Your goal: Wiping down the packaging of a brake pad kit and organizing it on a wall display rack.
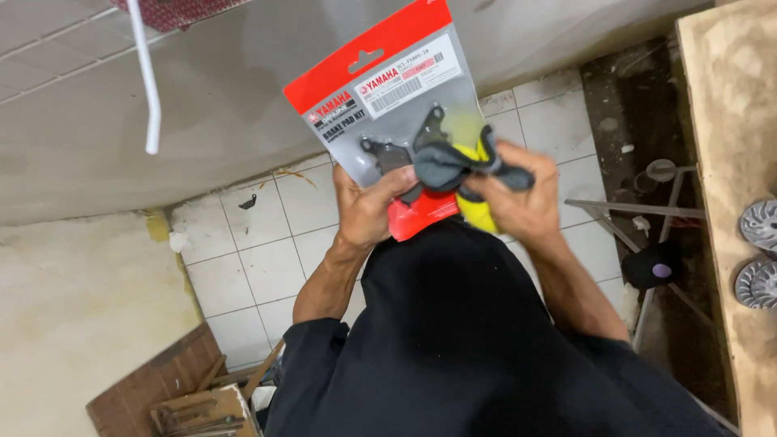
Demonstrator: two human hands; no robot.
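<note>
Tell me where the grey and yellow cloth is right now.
In the head view, the grey and yellow cloth sits at centre, bunched in the right hand and pressed against the red and clear parts packet that the left hand holds up.

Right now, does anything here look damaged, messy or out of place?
The packet held by the left hand and right hand looks whole; a grey and yellow cloth is bunched against it. Around them, the white floor tiles are stained, with debris scattered on them, and wood scraps lie piled by the wall.
</note>
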